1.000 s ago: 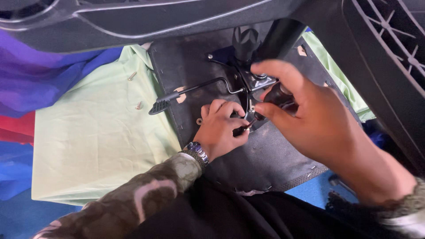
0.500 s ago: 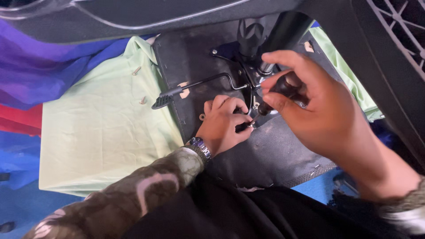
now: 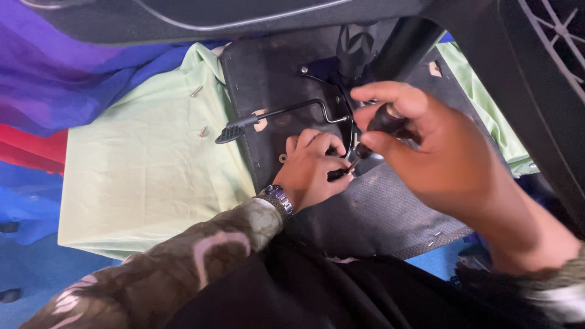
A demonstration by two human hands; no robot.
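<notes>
Seat underside [image 3: 390,213]: matt black rough fabric. Lever [image 3: 286,113]: dull dark metal. Screws [image 3: 196,91]: shiny metal. Pale green sheet [image 3: 140,176]: smooth cloth. Wristwatch [image 3: 277,196]: glossy metal.

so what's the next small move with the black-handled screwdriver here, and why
Probably turn the black-handled screwdriver in place. The right hand grips its handle, the left hand pinches near the tip at the black chair-seat underside, so the tip looks seated.

A black-handled screwdriver [image 3: 382,125] is gripped by the right hand [image 3: 439,152] over a black seat underside [image 3: 268,73]. The tip is steadied by the left hand [image 3: 314,167]. Two screws [image 3: 200,111] lie on green cloth [image 3: 146,176].
</notes>
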